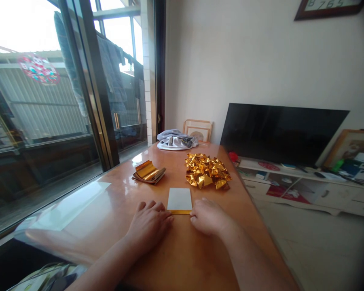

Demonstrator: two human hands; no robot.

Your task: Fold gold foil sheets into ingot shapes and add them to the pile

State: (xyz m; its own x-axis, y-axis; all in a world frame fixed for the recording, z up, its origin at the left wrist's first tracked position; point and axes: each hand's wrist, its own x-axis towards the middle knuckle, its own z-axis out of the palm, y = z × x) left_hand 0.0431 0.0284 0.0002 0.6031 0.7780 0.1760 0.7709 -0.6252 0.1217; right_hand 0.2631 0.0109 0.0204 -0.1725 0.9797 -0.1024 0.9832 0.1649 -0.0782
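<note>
A sheet of gold foil paper (179, 199) lies on the table, its pale back facing up. Along its near edge runs a narrow folded strip that shows gold. At the left end of this strip, my left hand (151, 222) has its fingers bent and pressed together on the paper. My right hand (208, 216) is closed at the strip's right end, thumb and forefinger at the corner. Beyond the sheet to the left is a stack of gold paper (150, 173), its top sheets curling up. To the right sits a heap of folded gold pieces (208, 171).
The glossy wooden table (182, 250) reaches away from me, with a bundle of cloth (176, 140) at its far end. Glass sliding doors (91, 81) stand on the left. Past the table's right edge are a television (285, 135) and a low white cabinet (309, 190).
</note>
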